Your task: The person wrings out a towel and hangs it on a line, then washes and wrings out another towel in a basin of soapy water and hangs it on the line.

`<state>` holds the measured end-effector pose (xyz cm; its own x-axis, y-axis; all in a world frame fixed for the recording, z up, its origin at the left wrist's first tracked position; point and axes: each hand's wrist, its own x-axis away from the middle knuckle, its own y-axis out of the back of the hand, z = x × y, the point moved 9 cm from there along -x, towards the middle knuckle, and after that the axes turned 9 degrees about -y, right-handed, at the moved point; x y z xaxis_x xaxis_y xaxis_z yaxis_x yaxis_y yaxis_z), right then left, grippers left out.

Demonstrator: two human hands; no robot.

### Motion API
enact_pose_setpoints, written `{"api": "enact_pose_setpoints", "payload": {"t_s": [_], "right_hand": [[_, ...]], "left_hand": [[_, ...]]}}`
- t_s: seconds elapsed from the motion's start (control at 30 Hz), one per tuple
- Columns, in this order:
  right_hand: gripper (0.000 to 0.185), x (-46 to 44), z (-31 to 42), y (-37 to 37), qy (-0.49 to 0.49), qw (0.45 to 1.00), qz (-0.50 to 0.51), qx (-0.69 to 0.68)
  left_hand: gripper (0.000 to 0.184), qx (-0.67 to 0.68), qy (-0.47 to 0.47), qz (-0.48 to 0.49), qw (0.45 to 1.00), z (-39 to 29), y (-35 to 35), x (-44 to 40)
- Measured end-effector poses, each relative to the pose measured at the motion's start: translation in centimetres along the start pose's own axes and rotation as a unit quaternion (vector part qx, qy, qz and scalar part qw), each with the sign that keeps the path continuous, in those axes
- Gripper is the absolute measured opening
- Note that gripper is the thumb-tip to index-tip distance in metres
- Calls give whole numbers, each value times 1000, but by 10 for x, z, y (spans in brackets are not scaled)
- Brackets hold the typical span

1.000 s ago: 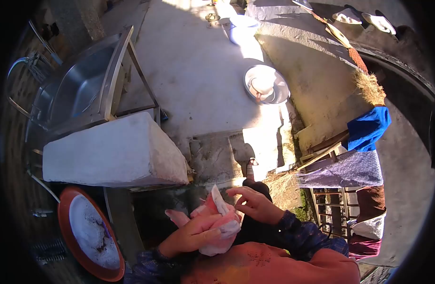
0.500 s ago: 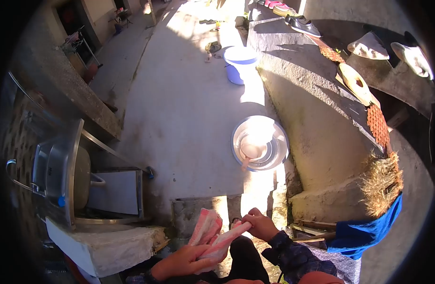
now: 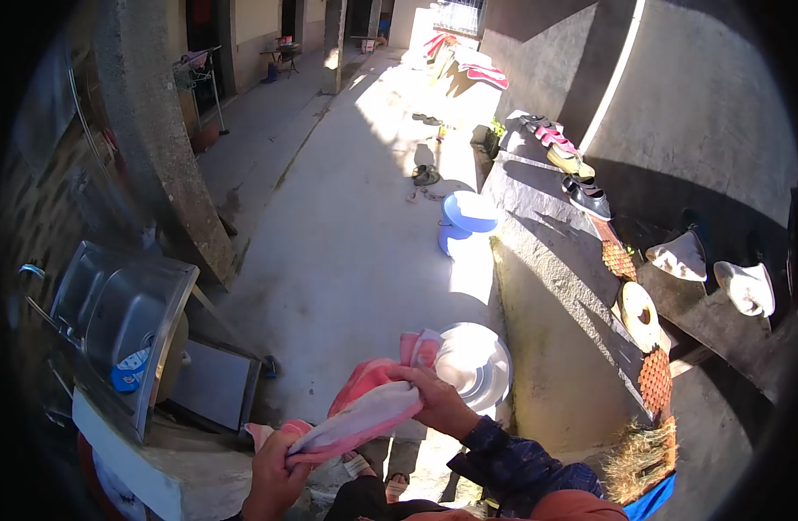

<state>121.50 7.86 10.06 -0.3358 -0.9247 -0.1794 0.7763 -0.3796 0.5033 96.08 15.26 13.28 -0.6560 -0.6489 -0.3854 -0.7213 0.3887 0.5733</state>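
Note:
A pink and white cloth (image 3: 364, 423) is stretched between my two hands, low in the middle of the view. My left hand (image 3: 276, 476) is closed round its lower left end, and a small pink corner sticks out beyond the fingers. My right hand (image 3: 438, 402) grips the other end, with a folded part standing up above the knuckles. Just beyond my right hand a metal basin (image 3: 501, 369) sits on the ground in bright sun, with a pale round vessel inside; the cloth and hand hide part of it.
A steel sink (image 3: 125, 304) with a blue packet stands at left above a whitewashed block (image 3: 121, 451). Ahead is a blue bucket (image 3: 454, 237) topped by a basin. Shoes (image 3: 587, 198) and a straw bundle (image 3: 640, 460) line the right wall. A pillar (image 3: 160, 148) rises at left.
The view has tilted up and shows more of the yard. The bunched cloth is now pulled out lengthwise. My right hand has taken hold of it, and my hands have moved apart.

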Motion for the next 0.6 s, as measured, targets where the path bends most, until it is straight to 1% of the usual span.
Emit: {"api": "enact_pose_setpoints", "payload": {"t_s": [0.03, 0.07, 0.1, 0.17, 0.2, 0.23, 0.3, 0.33, 0.37, 0.43, 0.47, 0.5, 0.53, 0.57, 0.6], "right_hand": [[30, 11, -49, -40, -94, 962, 203, 156], [29, 22, -64, -50, -96, 937, 258, 213], [29, 12, -76, -55, -87, 910, 301, 272], [26, -25, -63, -24, -102, 967, 175, 156], [23, -39, -56, -15, -81, 978, 117, 151], [23, -49, -57, -18, -78, 977, 125, 152], [21, -75, -62, -4, -89, 991, 18, 103], [22, -88, -60, 3, -94, 988, -1, 122], [22, -105, -67, 12, -69, 990, -14, 121], [24, -136, -80, 39, -69, 988, -79, 112], [24, -154, -80, 51, -75, 985, -91, 123], [25, -174, -80, 62, -84, 982, -102, 133], [24, -194, -85, 72, -86, 982, -114, 122], [27, -217, -78, 81, -39, 970, -127, 204], [32, -239, -87, 86, -65, 968, -122, 208]], "left_hand": [[26, 57, 101, 76, 990, 27, -22, 18], [30, -7, 88, 144, 986, 59, -33, 35], [30, -13, 77, 121, 990, 61, -18, 15], [29, 69, 102, 46, 991, 61, 15, -9], [26, 22, 96, 87, 991, 67, 16, -20], [26, 23, 103, 81, 991, 71, 17, -35], [26, 31, 34, 86, 995, 63, 15, -75], [27, 75, 68, 120, 988, 65, 10, -89], [27, 70, 73, 113, 988, 70, 10, -102], [27, 25, 81, 204, 975, 82, -14, -125], [26, -25, 61, 205, 976, 84, -20, -141], [26, -27, 71, 200, 977, 89, -25, -155], [25, -34, 74, 228, 970, 92, -35, -169], [24, -42, 75, 254, 963, 94, -44, -187], [24, -45, 85, 246, 965, 97, -46, -207]]}}
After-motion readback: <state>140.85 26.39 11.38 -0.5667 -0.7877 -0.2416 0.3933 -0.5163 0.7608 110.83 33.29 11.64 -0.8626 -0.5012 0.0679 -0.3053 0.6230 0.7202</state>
